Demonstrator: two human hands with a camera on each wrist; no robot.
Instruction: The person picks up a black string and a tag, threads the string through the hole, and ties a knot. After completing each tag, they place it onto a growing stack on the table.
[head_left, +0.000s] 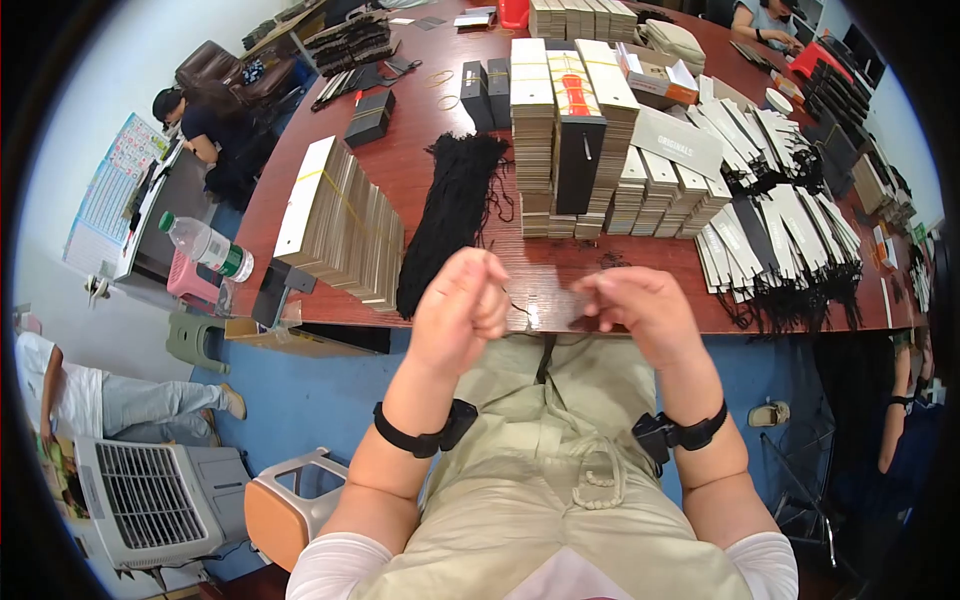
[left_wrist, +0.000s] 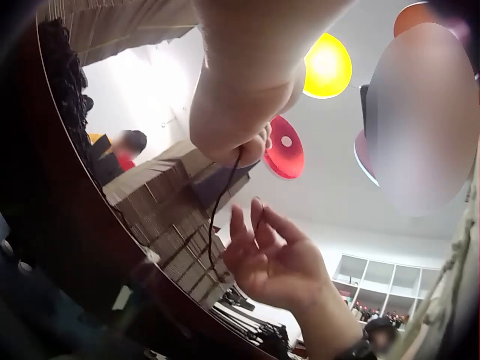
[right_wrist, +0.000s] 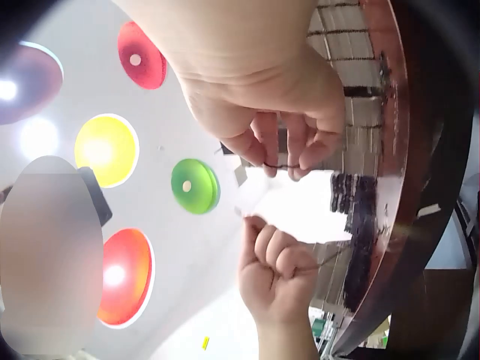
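Both hands are raised over the table's near edge. My left hand (head_left: 462, 312) is curled into a fist round a thin black cord (left_wrist: 214, 217), which hangs from it in the left wrist view. My right hand (head_left: 648, 312) pinches a short stretch of black cord (right_wrist: 282, 166) between thumb and fingertips in the right wrist view. A blurred greyish patch shows beside the right fingertips in the head view. Beyond the left hand lies a thick bundle of black cords (head_left: 450, 205). Left of that bundle stands a long stack of cards (head_left: 345, 235) with a yellow band.
Tall banded card stacks (head_left: 532, 130) stand ahead on the red-brown table (head_left: 420, 90). White tags with black cords (head_left: 775, 245) lie in heaps at the right. A plastic bottle (head_left: 208, 248) is off to the left, above a pink stool (head_left: 190, 280). Other people are around the room.
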